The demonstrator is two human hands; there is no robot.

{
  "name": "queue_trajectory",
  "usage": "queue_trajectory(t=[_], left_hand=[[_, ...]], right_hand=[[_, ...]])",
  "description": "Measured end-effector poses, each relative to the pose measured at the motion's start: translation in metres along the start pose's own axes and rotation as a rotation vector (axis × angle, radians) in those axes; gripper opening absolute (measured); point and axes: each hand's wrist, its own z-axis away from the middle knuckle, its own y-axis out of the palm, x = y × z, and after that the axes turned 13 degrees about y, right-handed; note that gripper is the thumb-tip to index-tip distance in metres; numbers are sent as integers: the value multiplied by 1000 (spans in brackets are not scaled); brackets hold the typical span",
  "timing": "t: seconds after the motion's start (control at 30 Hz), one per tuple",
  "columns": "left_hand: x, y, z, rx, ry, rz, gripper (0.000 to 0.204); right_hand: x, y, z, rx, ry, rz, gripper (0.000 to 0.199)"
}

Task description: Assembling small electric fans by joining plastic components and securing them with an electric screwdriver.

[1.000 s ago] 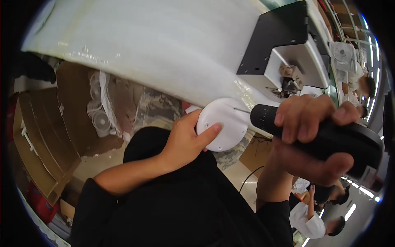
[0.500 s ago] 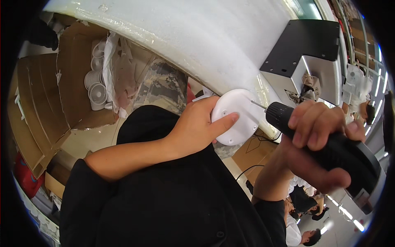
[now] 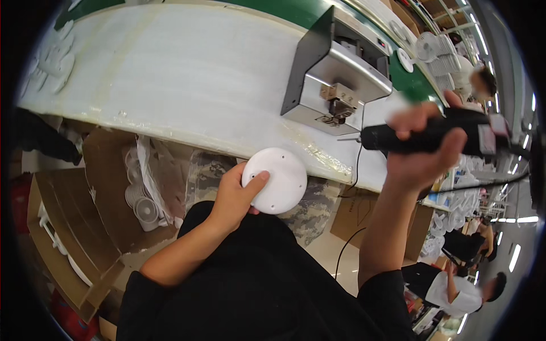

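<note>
My left hand grips a round white plastic disc by its left edge, thumb pressed on the top face. Small screw holes show in that face. The disc is near the table's front edge, over my lap. On the right, my right hand is wrapped round a black electric screwdriver, with some blur on the fingers. Its thin bit points left, clear of the disc and close to the lower front of a metal box-shaped machine. From the image I cannot tell whether the bit touches the machine.
The white covered table spans the front. An open cardboard box with white fan-like grilles stands at lower left. White parts lie at the far left. A black cable hangs by the machine. People work at right.
The screwdriver bit has left the disc; my right hand has lifted it up toward the machine. My view has shifted, showing more of the table. My left hand still holds the disc.
</note>
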Motion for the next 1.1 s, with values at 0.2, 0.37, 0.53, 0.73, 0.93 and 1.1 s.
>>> queue_trajectory(t=[0.2, 0.37, 0.53, 0.73, 0.93, 1.1], left_hand=[[3, -15, 10, -13, -110, 99, 36], [8, -21, 12, -56, -118, 278, 42], [-5, -27, 20, -121, -346, 694, 50], [64, -75, 10, 447, -183, 1006, 50], [66, -74, -1, 700, -14, 958, 52], [46, -71, 0, 747, 179, 482, 52]], right_hand=[[-14, -6, -5, -101, 13, 47, 56], [-13, -9, -11, -30, -28, 217, 73], [-5, -2, -1, -97, -49, 210, 89], [5, -17, 9, -153, -10, 171, 84], [-10, -25, 38, -306, -31, 12, 54], [-19, -10, 139, -58, 230, 484, 30]])
